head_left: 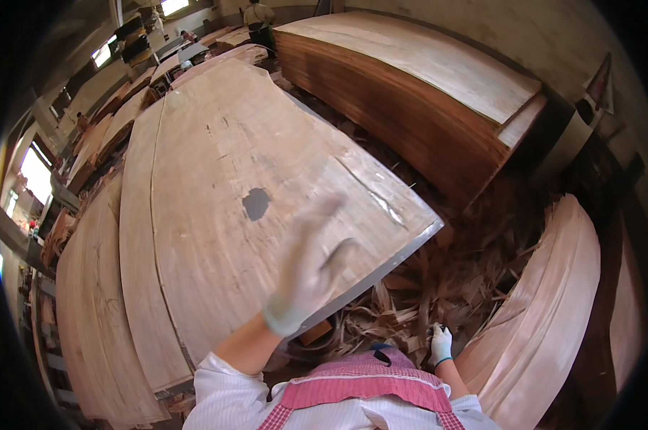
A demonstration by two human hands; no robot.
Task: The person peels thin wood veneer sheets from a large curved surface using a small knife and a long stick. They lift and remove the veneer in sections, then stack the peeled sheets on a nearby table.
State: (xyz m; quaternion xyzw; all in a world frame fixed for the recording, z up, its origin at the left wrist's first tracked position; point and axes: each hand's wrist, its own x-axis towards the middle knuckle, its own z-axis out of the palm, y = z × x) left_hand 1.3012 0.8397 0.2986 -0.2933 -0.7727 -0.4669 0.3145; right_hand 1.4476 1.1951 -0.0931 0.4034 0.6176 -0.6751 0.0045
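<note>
A large pale veneer sheet (216, 179) lies on top of a stack in front of me, with a dark knot hole (256, 203) near its middle. My left hand (306, 269), in a white glove and blurred by motion, hovers over the sheet's near right corner with its fingers spread and nothing in it. My right hand (441, 342), also gloved, hangs low by my waist above a heap of veneer scraps (424, 287). Its fingers look curled, and a small dark shape shows at its top. I cannot tell whether it grips anything.
A tall stack of veneer (410, 93) stands at the back right. Curved sheets (553, 308) lean at the right. More veneer piles (87, 287) run along the left by the windows. Another person (258, 18) stands far back.
</note>
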